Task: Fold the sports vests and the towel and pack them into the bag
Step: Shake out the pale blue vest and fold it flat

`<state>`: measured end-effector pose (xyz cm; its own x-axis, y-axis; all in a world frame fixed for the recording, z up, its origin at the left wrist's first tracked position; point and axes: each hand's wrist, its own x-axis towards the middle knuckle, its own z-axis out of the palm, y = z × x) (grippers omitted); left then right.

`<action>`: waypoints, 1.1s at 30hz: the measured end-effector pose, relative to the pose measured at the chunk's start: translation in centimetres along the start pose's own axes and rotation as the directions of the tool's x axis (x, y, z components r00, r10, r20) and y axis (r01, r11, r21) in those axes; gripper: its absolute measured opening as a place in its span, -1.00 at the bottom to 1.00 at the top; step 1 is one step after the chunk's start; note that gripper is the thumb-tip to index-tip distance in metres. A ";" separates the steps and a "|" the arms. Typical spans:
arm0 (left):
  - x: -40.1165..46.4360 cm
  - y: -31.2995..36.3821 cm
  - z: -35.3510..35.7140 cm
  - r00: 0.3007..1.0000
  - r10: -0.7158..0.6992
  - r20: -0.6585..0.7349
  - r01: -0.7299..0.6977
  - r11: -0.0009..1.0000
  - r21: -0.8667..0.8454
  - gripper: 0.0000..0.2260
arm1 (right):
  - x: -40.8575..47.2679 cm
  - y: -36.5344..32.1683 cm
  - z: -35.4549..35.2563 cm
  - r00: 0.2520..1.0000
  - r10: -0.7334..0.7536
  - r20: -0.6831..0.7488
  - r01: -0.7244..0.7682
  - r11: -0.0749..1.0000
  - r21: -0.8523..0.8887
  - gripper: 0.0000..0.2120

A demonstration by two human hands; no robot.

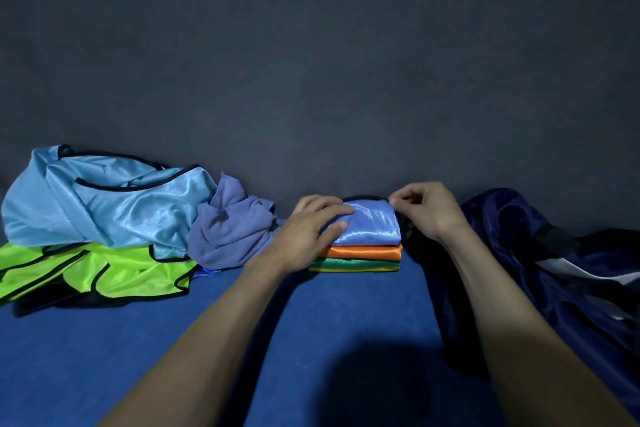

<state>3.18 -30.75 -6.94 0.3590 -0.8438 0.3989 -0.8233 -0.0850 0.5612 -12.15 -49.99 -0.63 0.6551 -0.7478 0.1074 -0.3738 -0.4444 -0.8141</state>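
**Hands squaring the blue vest on the folded stack**

Hands first. Left hand (pixel 313 222) lay flat on the folded blue vest (pixel 372 225), fingers straight, pressing the left half down. Right hand (pixel 424 208) had fingertips curled in a pinch at the vest's far right corner, on the black trim.

Blue vest sat on top of an orange vest (pixel 363 252), then a green one (pixel 353 263), with a yellow edge showing at the bottom; stack square, resting on the blue surface (pixel 311 322).

Handling, judged: fabric shiny and thin, so light, limp and slippery. Layers likely to slide if lifted by the top alone. Best hold is from both sides, under the bottom layer, palms clamping the whole stack.

Outward: dark navy bag (pixel 554 270) just beside the stack on the right; its opening not discernible. Crumpled towel (pixel 232 232) just left of the left hand. Beyond it, unfolded light blue vest (pixel 104 198) heaped over a neon green vest (pixel 104 274).

Open room lay in front, toward the person. Dark wall close behind the stack.
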 end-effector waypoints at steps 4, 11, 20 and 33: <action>0.9 1.5 -1.1 0.998 -0.021 0.062 0.008 0.979 0.206 -0.64 | -0.5 -0.8 -0.6 0.983 -0.174 0.067 0.185 0.946 -0.266 -0.88; 1.2 4.1 0.9 0.995 -0.055 0.082 0.002 0.845 0.534 -0.49 | -0.9 -0.9 -1.5 0.972 -0.218 0.087 0.234 0.904 -0.357 -0.90; 0.6 4.7 0.6 0.992 -0.064 0.109 -0.008 0.829 0.558 -0.43 | -1.0 -1.1 -0.5 0.994 -0.097 0.056 0.109 0.950 -0.293 -0.88; 0.2 3.5 0.8 0.992 -0.003 0.124 -0.059 0.864 0.499 -0.35 | -0.2 -0.2 0.3 0.975 -0.200 -0.094 0.173 0.955 -0.243 -0.84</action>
<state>-0.01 -31.62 -5.48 0.3047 -0.9026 0.3041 -0.9525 -0.2880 0.0994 -11.99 -49.65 -0.66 0.6522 -0.6866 0.3214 -0.4033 -0.6732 -0.6198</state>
